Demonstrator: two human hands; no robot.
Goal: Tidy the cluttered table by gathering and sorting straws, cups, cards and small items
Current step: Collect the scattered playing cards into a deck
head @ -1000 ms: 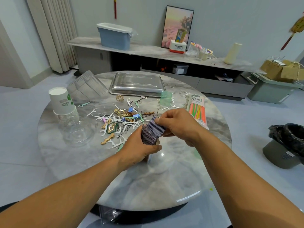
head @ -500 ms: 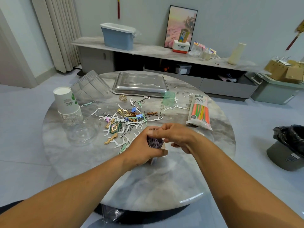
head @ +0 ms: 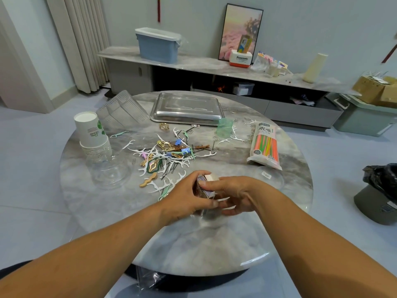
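A deck of cards with a blue patterned back sits low over the round marble table, held between both hands. My left hand wraps around its left side. My right hand grips its right side, thumb across the top. Behind the hands lies a scatter of white floss picks, hairpins, clips and gold trinkets. A stack of paper cups stands at the left, beside clear plastic cups. A pack of coloured straws lies at the right.
A steel tray sits upside down at the table's far side, with clear ribbed packs to its left and a small green cup to its right. A bin with a black bag stands on the floor at the right.
The deck was raised and fanned between my hands a second ago. Both hands have lowered it toward the table and squared it into a tight block.
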